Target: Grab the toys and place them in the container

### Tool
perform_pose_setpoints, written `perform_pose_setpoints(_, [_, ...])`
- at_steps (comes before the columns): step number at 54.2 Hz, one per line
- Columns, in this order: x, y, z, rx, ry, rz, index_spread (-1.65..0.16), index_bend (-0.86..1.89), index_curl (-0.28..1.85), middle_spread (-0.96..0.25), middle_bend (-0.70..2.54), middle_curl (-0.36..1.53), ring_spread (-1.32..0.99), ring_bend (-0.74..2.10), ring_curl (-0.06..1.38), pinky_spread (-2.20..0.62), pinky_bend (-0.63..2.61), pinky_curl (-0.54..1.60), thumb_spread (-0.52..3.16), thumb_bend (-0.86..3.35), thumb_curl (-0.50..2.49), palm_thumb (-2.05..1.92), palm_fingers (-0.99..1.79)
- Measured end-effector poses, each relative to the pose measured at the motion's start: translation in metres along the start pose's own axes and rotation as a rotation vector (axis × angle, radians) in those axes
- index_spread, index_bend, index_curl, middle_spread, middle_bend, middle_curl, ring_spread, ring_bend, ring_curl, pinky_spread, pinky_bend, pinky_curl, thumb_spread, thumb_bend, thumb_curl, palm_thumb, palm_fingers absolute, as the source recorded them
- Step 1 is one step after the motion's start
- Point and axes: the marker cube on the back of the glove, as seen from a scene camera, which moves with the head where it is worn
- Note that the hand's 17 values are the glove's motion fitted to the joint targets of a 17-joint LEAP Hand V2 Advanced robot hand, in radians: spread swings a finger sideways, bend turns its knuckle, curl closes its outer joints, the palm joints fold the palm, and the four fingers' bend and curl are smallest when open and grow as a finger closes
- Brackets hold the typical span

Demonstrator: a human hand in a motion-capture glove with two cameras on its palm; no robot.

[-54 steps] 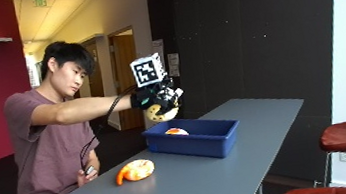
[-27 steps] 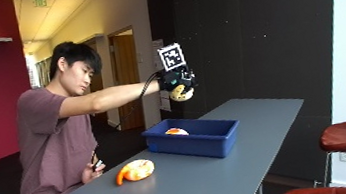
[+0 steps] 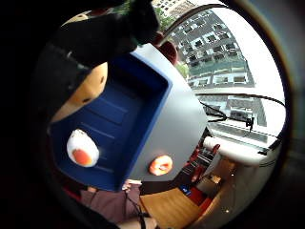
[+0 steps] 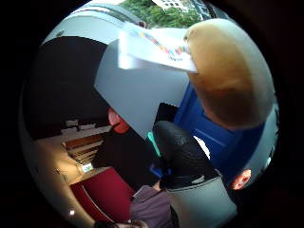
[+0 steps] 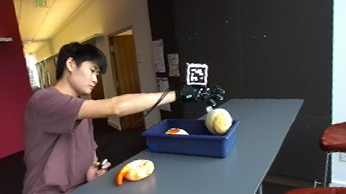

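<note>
One tan plush toy (image 5: pixel 218 121) upright over container (image 5: pixel 193 146).

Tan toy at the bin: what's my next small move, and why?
Probably bring the hand toward the orange toy on the table. The tan toy is below the hand, low over the bin's far end, an egg toy lies inside, and only the orange toy remains outside.

Bin (image 5: pixel 189 146) on table (image 5: pixel 249 167); egg toy (image 5: pixel 175 131) inside; shrimp toy (image 5: pixel 135 170) on table beside bin.
</note>
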Motion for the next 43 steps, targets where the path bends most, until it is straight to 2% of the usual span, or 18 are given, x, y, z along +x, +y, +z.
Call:
perform_pose_setpoints(3, [0.002,0.003,-0.001,0.018,-0.013,-0.018,-0.3,0.02,0.71,-0.05,0.34,0.57,-0.09,0.84,0.49,-0.1,1.31,0.6,1.02,-0.1,0.69,0.02,-0.61])
perform_pose_setpoints(10, [0.02,0.01,-0.012,0.054,0.047,0.089,-0.26,0.0,0.54,0.03,0.15,0.47,-0.01,0.58,0.36,-0.01,1.19,0.53,1.11,-0.06,0.58,-0.06,-0.47])
perform_pose_setpoints(15, [0.024,0.03,-0.027,0.074,-0.058,-0.088,-0.24,0.01,0.44,0.05,0.11,0.43,0.02,0.49,0.33,0.03,1.11,0.48,1.14,-0.05,0.52,-0.06,-0.43])
perform_pose_setpoints(25, [0.071,0.075,-0.051,0.11,-0.03,0.039,-0.23,0.03,0.31,0.06,0.1,0.35,0.05,0.4,0.3,0.05,1.02,0.43,1.18,-0.05,0.43,-0.05,-0.37])
perform_pose_setpoints(31, [0.103,0.112,-0.058,0.115,-0.046,0.043,-0.23,0.04,0.26,0.06,0.1,0.31,0.06,0.37,0.3,0.06,0.99,0.41,1.19,-0.05,0.39,-0.05,-0.34])
perform_pose_setpoints(35, [0.141,0.15,-0.058,0.153,0.006,-0.014,-0.22,0.03,0.23,0.05,0.1,0.29,0.05,0.41,0.31,0.06,0.96,0.4,1.22,-0.03,0.37,-0.03,-0.3])
perform_pose_setpoints(39, [0.174,0.173,-0.054,0.159,-0.004,0.169,-0.22,0.03,0.2,0.05,0.11,0.28,0.04,0.46,0.32,0.06,0.96,0.39,1.25,-0.01,0.37,0.01,-0.27])
perform_pose_setpoints(43, [0.198,0.206,-0.033,0.129,0.017,0.148,-0.22,0.04,0.18,0.04,0.12,0.26,0.03,0.48,0.33,0.05,0.96,0.39,1.27,-0.01,0.37,0.02,-0.26])
